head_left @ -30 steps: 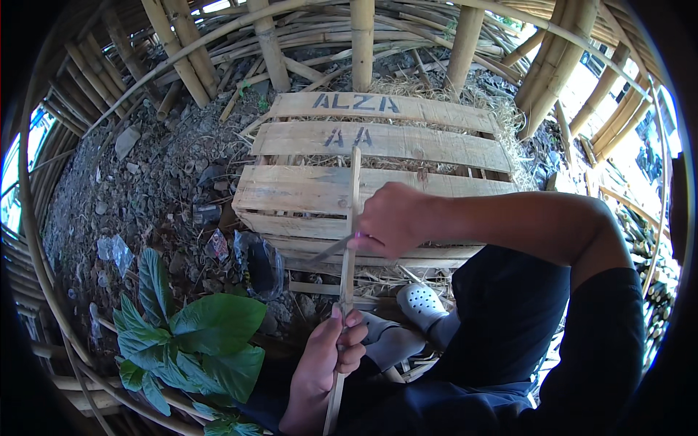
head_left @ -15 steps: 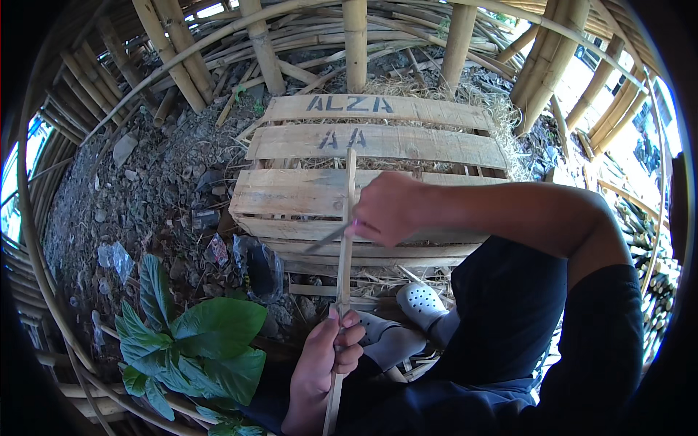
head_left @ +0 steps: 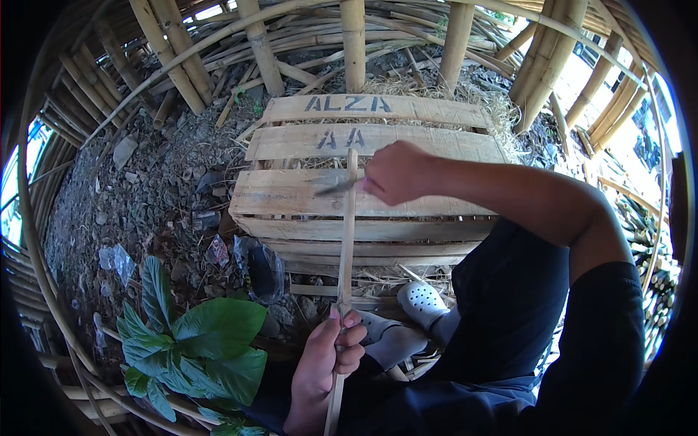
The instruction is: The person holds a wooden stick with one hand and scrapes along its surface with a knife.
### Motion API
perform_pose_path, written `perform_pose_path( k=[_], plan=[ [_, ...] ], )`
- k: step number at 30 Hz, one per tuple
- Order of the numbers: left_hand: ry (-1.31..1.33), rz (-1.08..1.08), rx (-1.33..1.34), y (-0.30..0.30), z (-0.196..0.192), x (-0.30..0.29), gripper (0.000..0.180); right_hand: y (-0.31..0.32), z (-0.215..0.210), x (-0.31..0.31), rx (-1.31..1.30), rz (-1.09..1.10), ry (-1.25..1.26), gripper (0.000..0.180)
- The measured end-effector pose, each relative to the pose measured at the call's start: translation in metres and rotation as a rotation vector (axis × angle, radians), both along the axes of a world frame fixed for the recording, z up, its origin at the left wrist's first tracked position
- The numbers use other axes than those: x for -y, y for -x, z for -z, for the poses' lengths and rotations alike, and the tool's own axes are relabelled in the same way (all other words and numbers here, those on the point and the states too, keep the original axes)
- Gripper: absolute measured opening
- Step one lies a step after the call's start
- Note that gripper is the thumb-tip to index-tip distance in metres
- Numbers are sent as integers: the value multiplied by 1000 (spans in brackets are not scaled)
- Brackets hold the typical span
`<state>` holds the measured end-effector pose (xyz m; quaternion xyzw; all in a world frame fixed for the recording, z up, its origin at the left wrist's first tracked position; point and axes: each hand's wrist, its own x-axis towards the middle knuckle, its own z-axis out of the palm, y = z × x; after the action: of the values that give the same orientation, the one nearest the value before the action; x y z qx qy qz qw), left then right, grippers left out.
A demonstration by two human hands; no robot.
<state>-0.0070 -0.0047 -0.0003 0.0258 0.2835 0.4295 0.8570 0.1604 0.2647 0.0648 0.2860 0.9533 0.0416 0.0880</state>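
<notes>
My left hand (head_left: 327, 356) grips a long thin bamboo strip (head_left: 346, 240) near its lower end; the strip runs upright away from me over a wooden crate. My right hand (head_left: 396, 172) is closed on a knife (head_left: 336, 187) whose blade lies across the strip close to its far tip. The right forearm reaches in from the right over my dark-clothed knee.
The wooden slatted crate (head_left: 305, 196) stands in front of me on stony ground. A leafy green plant (head_left: 196, 349) grows at lower left. A white clog (head_left: 422, 299) shows below the crate. Bamboo poles (head_left: 354, 43) lean all around the back and sides.
My right hand with the knife has slid up the strip, away from me, toward its far end. The left hand holds the strip in about the same place.
</notes>
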Motion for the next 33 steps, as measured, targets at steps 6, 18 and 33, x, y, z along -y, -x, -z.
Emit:
perform_pose_path(
  k=[6,18,33],
  plan=[
    [26,9,-26,-2,-4,1,29,2,-6,-10,-37,-27,-25,52],
    [15,18,-32,-1,-7,5,28,-3,-2,-4,-21,-159,30,49],
    [31,51,-93,-1,-5,1,29,-5,-21,10,-12,-127,133,41]
  ],
)
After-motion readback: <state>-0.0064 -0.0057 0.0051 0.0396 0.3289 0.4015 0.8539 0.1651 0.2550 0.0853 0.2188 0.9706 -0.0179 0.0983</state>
